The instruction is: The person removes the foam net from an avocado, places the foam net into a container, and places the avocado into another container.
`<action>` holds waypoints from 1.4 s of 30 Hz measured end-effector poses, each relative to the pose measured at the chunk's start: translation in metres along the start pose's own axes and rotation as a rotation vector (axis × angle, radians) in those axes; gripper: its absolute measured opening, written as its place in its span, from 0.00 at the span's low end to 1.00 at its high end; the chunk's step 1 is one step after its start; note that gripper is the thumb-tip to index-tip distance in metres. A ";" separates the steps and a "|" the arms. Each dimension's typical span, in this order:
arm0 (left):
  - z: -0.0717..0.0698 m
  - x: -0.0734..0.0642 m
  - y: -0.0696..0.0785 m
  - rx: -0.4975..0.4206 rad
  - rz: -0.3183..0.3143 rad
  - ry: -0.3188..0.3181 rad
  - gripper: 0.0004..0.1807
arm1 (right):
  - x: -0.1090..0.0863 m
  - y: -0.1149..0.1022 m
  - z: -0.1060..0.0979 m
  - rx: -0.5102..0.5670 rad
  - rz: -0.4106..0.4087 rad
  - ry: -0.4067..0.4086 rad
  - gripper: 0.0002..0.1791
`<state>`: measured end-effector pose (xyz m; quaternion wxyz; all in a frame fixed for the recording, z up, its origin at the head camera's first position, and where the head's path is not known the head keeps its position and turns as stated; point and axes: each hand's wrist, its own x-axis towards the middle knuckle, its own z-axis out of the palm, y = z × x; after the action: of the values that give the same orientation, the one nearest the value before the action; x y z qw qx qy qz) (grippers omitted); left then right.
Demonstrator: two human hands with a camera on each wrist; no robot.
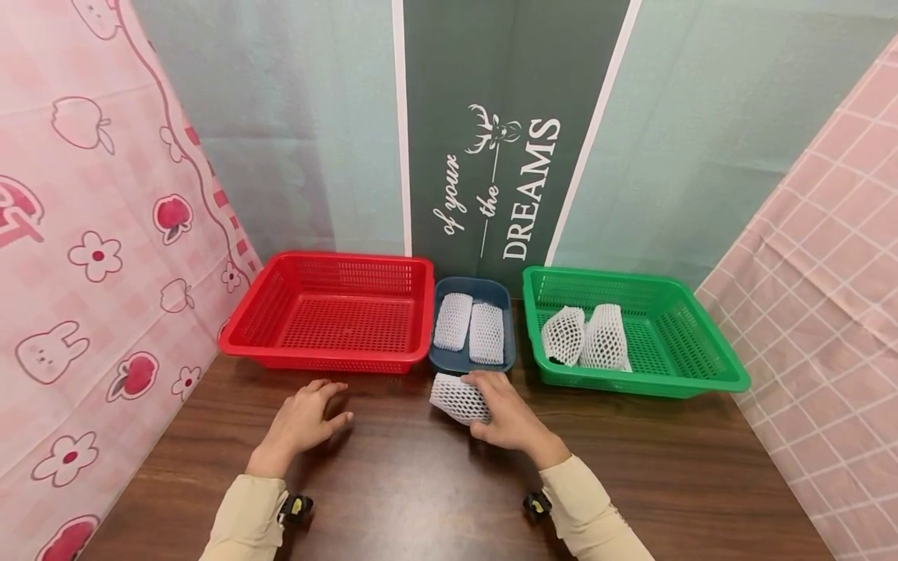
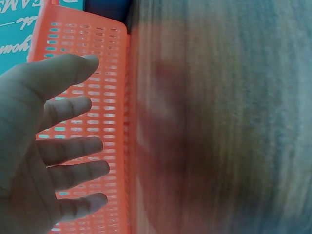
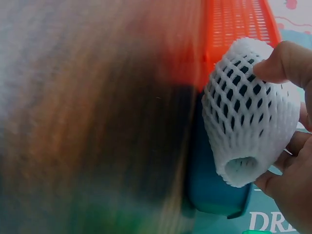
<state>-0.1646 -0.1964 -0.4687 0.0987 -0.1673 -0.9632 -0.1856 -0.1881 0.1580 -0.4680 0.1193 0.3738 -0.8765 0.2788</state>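
Note:
A white foam fruit net (image 1: 459,399) is pinched between the thumb and fingers of my right hand (image 1: 508,413), just in front of the small blue basket. In the right wrist view the foam net (image 3: 243,107) bulges at the middle, with an open hole at one end and dark colour showing through its mesh. My left hand (image 1: 305,421) hovers over the table before the red basket, fingers apart and holding nothing. The left wrist view shows the fingers of this hand (image 2: 29,126) spread beside the red basket's slotted wall.
A red basket (image 1: 326,362) stands at the left. Two flattened foam nets lie in the blue basket (image 1: 508,327) at the centre. The green basket (image 1: 652,386) at the right holds a couple of puffed-out foam nets (image 1: 605,339). Cloth walls enclose the brown table (image 1: 407,491).

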 end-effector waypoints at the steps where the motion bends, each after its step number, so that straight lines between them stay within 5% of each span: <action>1: 0.002 -0.001 -0.001 -0.001 -0.006 -0.007 0.25 | 0.000 0.000 0.002 -0.006 0.002 -0.011 0.35; 11: 0.008 -0.004 0.002 -0.042 -0.008 -0.017 0.26 | -0.002 0.000 0.010 -0.064 0.031 -0.038 0.31; 21: -0.009 -0.006 0.034 -0.127 -0.047 -0.010 0.28 | -0.009 -0.007 -0.011 -0.194 0.049 0.051 0.34; 28: -0.020 -0.008 0.037 -0.119 -0.061 0.026 0.27 | -0.005 -0.009 -0.016 -0.203 0.056 0.035 0.32; 33: -0.013 -0.008 0.038 -0.126 -0.046 0.021 0.26 | -0.005 -0.012 -0.017 -0.195 0.086 0.031 0.31; 42: 0.012 -0.005 0.056 -0.226 0.037 0.149 0.22 | -0.008 -0.023 -0.016 -0.102 0.268 0.019 0.29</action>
<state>-0.1414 -0.1440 -0.4625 0.1541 -0.1807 -0.9229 -0.3031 -0.1660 0.1590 -0.4493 0.1080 0.2442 -0.9305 0.2506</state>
